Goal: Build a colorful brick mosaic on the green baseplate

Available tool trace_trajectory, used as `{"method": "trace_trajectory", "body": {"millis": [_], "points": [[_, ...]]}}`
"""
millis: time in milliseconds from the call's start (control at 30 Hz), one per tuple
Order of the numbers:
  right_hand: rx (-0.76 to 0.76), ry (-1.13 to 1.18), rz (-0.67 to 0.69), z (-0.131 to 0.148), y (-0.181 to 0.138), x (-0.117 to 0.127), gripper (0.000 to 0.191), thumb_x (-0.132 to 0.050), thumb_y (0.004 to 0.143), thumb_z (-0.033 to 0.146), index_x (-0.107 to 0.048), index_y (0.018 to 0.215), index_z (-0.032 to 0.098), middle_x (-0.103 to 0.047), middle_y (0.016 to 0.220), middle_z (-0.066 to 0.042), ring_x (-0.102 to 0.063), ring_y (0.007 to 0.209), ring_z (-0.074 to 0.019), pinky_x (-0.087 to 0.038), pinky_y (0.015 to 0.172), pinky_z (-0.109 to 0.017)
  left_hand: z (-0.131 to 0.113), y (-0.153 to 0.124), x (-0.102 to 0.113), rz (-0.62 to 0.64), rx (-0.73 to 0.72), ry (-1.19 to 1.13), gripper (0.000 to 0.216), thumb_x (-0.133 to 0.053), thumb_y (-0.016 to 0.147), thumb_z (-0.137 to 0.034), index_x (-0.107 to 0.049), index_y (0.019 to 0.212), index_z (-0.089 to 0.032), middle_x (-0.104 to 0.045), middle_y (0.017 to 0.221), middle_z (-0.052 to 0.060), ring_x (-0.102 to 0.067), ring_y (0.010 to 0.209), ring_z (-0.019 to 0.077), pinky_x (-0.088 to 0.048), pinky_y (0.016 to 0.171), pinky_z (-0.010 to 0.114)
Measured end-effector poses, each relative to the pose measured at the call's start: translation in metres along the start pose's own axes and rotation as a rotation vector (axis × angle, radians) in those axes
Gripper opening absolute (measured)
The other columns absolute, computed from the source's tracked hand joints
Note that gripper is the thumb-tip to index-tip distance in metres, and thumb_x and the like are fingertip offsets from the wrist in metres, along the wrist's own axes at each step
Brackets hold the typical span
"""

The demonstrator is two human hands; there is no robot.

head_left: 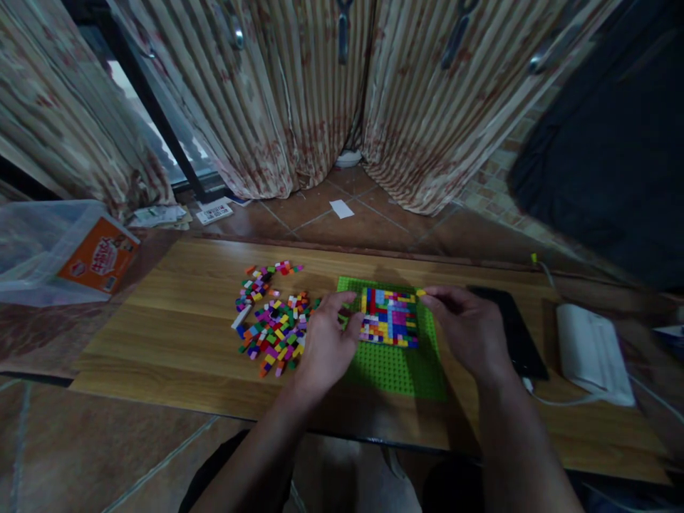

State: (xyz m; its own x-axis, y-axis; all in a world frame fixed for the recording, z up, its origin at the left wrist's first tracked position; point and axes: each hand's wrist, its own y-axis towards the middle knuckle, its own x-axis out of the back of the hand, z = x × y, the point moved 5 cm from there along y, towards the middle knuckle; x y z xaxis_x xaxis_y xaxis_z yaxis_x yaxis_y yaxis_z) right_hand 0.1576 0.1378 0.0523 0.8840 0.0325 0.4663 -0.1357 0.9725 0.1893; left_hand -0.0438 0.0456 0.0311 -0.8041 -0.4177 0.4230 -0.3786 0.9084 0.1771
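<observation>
From my remote post I am recording the step in hand as the fitting of a single piece at the edge of a brick mosaic [392,318], which is lying on the green baseplate [398,377], toward its far side, on the wooden table [154,320]. The right hand [473,324] is pinching a small yellow brick [420,292] between thumb and fingertips beside the mosaic's far right corner; I am unable to tell whether the brick is touching studs. The left hand [328,342] is curving around the left edge, thumb and forefinger spread apart, showing nothing in its grasp; contact with the mosaic I am not able to confirm. Loose bricks [281,331] are lying scattered to the left of that hand. I am judging that the next move is calling for square alignment over the studs, then a firm downward press, with the left hand steadying the opposite side.
</observation>
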Motion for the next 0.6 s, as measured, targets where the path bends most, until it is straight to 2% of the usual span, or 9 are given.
{"method": "trace_trajectory", "body": {"millis": [200, 333, 600], "points": [[0.156, -0.184, 0.129, 0.003, -0.001, -0.012, 0.021, -0.059, 0.085, 0.039, -0.074, 0.086, 0.024, -0.072, 0.089, -0.003, -0.065, 0.083, -0.0204, -0.048, 0.078, -0.034, 0.007, 0.003, -0.004, 0.028, 0.043, 0.038, 0.026, -0.06, 0.085, -0.018, -0.063, 0.11, -0.018, -0.069, 0.108, 0.008, -0.067, 0.089, 0.0179, -0.054, 0.079, 0.031], [0.214, -0.206, 0.127, 0.009, -0.004, -0.019, 0.02, -0.059, 0.086, 0.039, -0.074, 0.086, 0.025, -0.069, 0.095, -0.004, -0.063, 0.091, -0.0219, -0.048, 0.083, -0.036, 0.006, 0.002, -0.007, 0.072, 0.052, 0.067, 0.027, -0.059, 0.085, -0.018, -0.063, 0.112, -0.018, -0.069, 0.108, 0.009, -0.067, 0.092, 0.0197, -0.055, 0.082, 0.033], [0.316, -0.266, 0.122, 0.014, -0.009, -0.042, 0.015, -0.062, 0.085, 0.033, -0.075, 0.083, 0.026, -0.061, 0.113, -0.007, -0.055, 0.109, -0.0273, -0.044, 0.096, -0.047, 0.003, 0.001, -0.009, 0.129, 0.083, 0.123, 0.031, -0.059, 0.085, -0.019, -0.063, 0.116, -0.018, -0.069, 0.11, 0.009, -0.067, 0.093, 0.0219, -0.054, 0.086, 0.035]]}}
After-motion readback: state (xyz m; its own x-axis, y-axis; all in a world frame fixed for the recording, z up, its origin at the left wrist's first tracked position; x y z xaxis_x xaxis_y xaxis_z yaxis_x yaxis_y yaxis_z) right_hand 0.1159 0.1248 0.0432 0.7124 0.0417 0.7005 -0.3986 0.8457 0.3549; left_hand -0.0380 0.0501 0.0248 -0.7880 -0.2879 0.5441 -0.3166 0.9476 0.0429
